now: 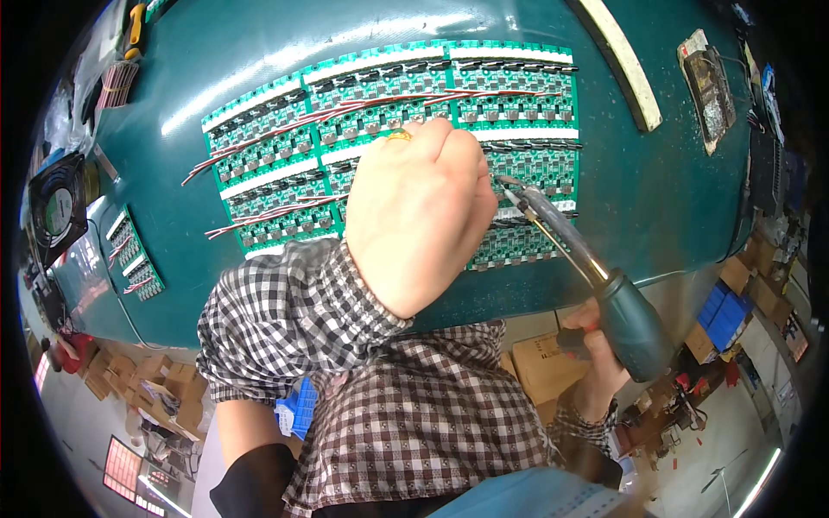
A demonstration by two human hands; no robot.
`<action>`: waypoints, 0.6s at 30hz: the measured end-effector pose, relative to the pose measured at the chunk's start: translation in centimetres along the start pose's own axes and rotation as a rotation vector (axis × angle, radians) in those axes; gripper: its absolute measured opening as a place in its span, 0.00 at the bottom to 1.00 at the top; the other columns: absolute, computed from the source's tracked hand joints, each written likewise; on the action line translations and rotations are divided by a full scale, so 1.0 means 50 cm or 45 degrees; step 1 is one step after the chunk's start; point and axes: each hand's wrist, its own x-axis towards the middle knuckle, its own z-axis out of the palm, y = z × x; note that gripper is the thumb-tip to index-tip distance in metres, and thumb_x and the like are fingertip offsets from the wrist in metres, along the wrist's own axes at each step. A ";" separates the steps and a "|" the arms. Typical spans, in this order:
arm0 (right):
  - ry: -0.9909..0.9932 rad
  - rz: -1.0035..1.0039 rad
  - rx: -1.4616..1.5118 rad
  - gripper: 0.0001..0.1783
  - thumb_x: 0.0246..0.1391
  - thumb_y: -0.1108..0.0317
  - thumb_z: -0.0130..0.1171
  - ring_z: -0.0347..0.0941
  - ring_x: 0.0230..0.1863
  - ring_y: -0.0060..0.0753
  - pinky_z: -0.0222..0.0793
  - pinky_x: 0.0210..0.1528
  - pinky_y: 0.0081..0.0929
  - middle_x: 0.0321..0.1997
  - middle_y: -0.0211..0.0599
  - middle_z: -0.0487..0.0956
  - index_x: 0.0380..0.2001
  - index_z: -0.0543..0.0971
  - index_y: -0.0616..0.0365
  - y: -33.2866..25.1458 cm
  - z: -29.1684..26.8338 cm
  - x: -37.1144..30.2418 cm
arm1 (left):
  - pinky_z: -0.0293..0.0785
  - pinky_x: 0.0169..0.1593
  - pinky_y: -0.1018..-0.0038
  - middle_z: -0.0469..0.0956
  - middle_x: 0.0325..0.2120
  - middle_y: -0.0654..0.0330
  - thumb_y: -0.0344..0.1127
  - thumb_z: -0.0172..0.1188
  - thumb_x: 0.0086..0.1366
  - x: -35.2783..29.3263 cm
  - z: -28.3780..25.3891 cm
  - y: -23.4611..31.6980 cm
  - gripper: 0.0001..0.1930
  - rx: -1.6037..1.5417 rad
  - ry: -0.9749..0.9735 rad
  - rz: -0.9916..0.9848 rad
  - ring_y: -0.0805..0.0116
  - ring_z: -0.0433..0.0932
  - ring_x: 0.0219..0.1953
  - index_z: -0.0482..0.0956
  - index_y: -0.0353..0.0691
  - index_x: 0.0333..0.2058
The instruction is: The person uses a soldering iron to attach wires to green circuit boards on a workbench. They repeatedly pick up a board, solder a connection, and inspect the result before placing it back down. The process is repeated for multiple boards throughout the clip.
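Rows of green circuit boards [531,164] lie joined in a large block on the teal mat, with white strips and black wires along them. Red and white wires [363,105] run across the upper rows. My left hand [419,211] rests over the middle of the boards, its fingers curled closed; whatever is in its fingertips is hidden beneath the hand. My right hand [604,367], near the table's front edge, holds a soldering iron [637,332] by its dark green handle. The iron's tip points at the boards just right of my left fingers.
A smaller board strip [136,255] and a black fan [59,211] are at left. A yellow-handled tool [136,30] and a wire bundle [117,85] sit at upper left. A cream bar [620,60] and a worn metal piece [708,91] lie right. Cardboard boxes [160,384] stand below.
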 end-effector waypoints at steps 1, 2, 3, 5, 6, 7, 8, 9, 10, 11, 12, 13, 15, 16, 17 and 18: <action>-0.015 0.003 0.000 0.37 0.42 0.63 0.71 0.77 0.32 0.27 0.72 0.34 0.21 0.31 0.39 0.79 0.51 0.64 0.69 0.002 -0.002 0.000 | 0.66 0.30 0.67 0.70 0.21 0.59 0.25 0.60 0.48 0.000 0.001 0.000 0.07 0.006 0.000 0.003 0.58 0.71 0.25 0.72 0.39 0.26; -0.034 0.006 -0.003 0.37 0.42 0.63 0.71 0.77 0.32 0.27 0.72 0.34 0.22 0.31 0.38 0.79 0.51 0.64 0.68 0.004 -0.006 0.001 | 0.66 0.30 0.67 0.70 0.21 0.59 0.25 0.60 0.48 0.000 0.000 0.000 0.07 0.003 -0.002 -0.001 0.58 0.71 0.25 0.72 0.39 0.26; -0.053 0.009 -0.006 0.37 0.42 0.63 0.71 0.77 0.33 0.27 0.73 0.35 0.22 0.30 0.38 0.79 0.51 0.63 0.68 0.005 -0.009 0.002 | 0.66 0.30 0.67 0.70 0.21 0.59 0.25 0.60 0.48 0.000 0.000 0.000 0.07 0.001 -0.004 -0.005 0.58 0.71 0.25 0.72 0.39 0.26; -0.042 -0.024 -0.038 0.36 0.42 0.63 0.71 0.77 0.33 0.27 0.73 0.37 0.24 0.30 0.38 0.79 0.50 0.64 0.68 0.010 -0.008 0.002 | 0.66 0.31 0.66 0.71 0.22 0.58 0.25 0.60 0.48 0.000 0.001 0.000 0.07 -0.002 -0.002 -0.003 0.57 0.71 0.26 0.72 0.39 0.26; -0.035 -0.041 -0.052 0.35 0.42 0.63 0.71 0.77 0.33 0.27 0.73 0.38 0.24 0.30 0.38 0.79 0.49 0.65 0.68 0.011 -0.008 0.002 | 0.66 0.31 0.66 0.71 0.22 0.58 0.25 0.60 0.48 0.000 0.002 -0.001 0.07 -0.001 0.002 0.004 0.57 0.71 0.26 0.72 0.39 0.26; -0.034 -0.033 -0.042 0.35 0.42 0.63 0.71 0.77 0.33 0.27 0.73 0.39 0.25 0.30 0.38 0.79 0.49 0.65 0.68 0.011 -0.007 0.002 | 0.66 0.31 0.66 0.71 0.22 0.58 0.25 0.60 0.48 0.000 0.003 0.000 0.07 -0.001 0.006 0.010 0.57 0.71 0.26 0.72 0.38 0.26; -0.035 -0.024 -0.035 0.34 0.42 0.63 0.71 0.77 0.33 0.27 0.73 0.40 0.25 0.30 0.38 0.79 0.48 0.65 0.68 0.008 -0.006 0.002 | 0.66 0.31 0.66 0.71 0.22 0.57 0.25 0.60 0.48 0.001 0.002 -0.001 0.07 -0.004 0.001 0.006 0.56 0.71 0.26 0.72 0.38 0.26; -0.037 -0.016 -0.028 0.34 0.42 0.63 0.71 0.77 0.33 0.28 0.73 0.40 0.26 0.30 0.38 0.79 0.48 0.66 0.68 0.007 -0.005 0.004 | 0.66 0.31 0.66 0.71 0.22 0.57 0.25 0.60 0.48 0.001 0.000 0.000 0.07 -0.007 -0.004 0.001 0.56 0.71 0.26 0.72 0.38 0.26; -0.056 -0.032 -0.036 0.34 0.42 0.63 0.71 0.77 0.33 0.28 0.73 0.40 0.26 0.29 0.38 0.79 0.47 0.66 0.68 0.006 -0.005 0.005 | 0.66 0.31 0.66 0.71 0.22 0.57 0.25 0.60 0.48 0.002 -0.001 0.000 0.06 -0.010 -0.008 -0.004 0.56 0.71 0.26 0.72 0.38 0.26; -0.074 -0.050 -0.042 0.34 0.42 0.63 0.71 0.77 0.33 0.28 0.73 0.40 0.26 0.29 0.38 0.79 0.47 0.66 0.68 0.008 -0.008 0.007 | 0.66 0.31 0.66 0.71 0.23 0.57 0.25 0.60 0.48 0.002 -0.002 0.000 0.07 -0.008 -0.009 -0.004 0.56 0.71 0.26 0.72 0.38 0.26; -0.091 -0.068 -0.049 0.33 0.42 0.63 0.71 0.77 0.33 0.28 0.73 0.40 0.26 0.29 0.38 0.79 0.47 0.66 0.68 0.009 -0.009 0.009 | 0.66 0.31 0.66 0.71 0.23 0.57 0.25 0.60 0.48 0.002 -0.002 0.000 0.07 -0.007 -0.009 -0.005 0.56 0.71 0.26 0.72 0.38 0.26; -0.089 -0.105 -0.051 0.33 0.42 0.62 0.71 0.77 0.33 0.28 0.73 0.40 0.26 0.29 0.38 0.79 0.47 0.66 0.68 0.008 -0.007 0.012 | 0.66 0.31 0.66 0.71 0.23 0.57 0.25 0.60 0.48 0.001 -0.002 0.000 0.07 -0.006 -0.010 -0.007 0.56 0.71 0.26 0.72 0.38 0.26; -0.078 -0.181 -0.049 0.34 0.42 0.62 0.71 0.77 0.33 0.28 0.73 0.39 0.26 0.29 0.38 0.79 0.47 0.66 0.68 0.010 -0.002 0.014 | 0.66 0.31 0.66 0.71 0.23 0.57 0.25 0.60 0.48 0.001 0.001 0.000 0.07 -0.001 -0.005 0.007 0.56 0.71 0.26 0.72 0.38 0.26; -0.068 -0.145 -0.047 0.34 0.42 0.62 0.71 0.77 0.33 0.28 0.73 0.39 0.26 0.29 0.38 0.79 0.48 0.66 0.68 0.011 -0.003 0.011 | 0.66 0.31 0.66 0.71 0.23 0.57 0.25 0.60 0.48 0.001 0.003 0.000 0.07 0.001 -0.003 0.014 0.56 0.71 0.26 0.72 0.38 0.26; -0.064 -0.106 -0.049 0.34 0.42 0.62 0.71 0.77 0.33 0.28 0.73 0.39 0.26 0.29 0.38 0.79 0.48 0.65 0.69 0.009 -0.004 0.009 | 0.66 0.31 0.66 0.71 0.23 0.57 0.25 0.60 0.48 0.001 0.002 0.000 0.07 0.002 0.003 0.011 0.56 0.71 0.26 0.72 0.38 0.26; -0.059 -0.068 -0.052 0.34 0.43 0.62 0.71 0.77 0.33 0.28 0.73 0.39 0.26 0.29 0.38 0.79 0.48 0.65 0.69 0.007 -0.005 0.008 | 0.66 0.31 0.66 0.71 0.22 0.57 0.25 0.60 0.48 0.001 0.001 0.000 0.07 0.004 0.009 0.009 0.56 0.71 0.26 0.72 0.38 0.26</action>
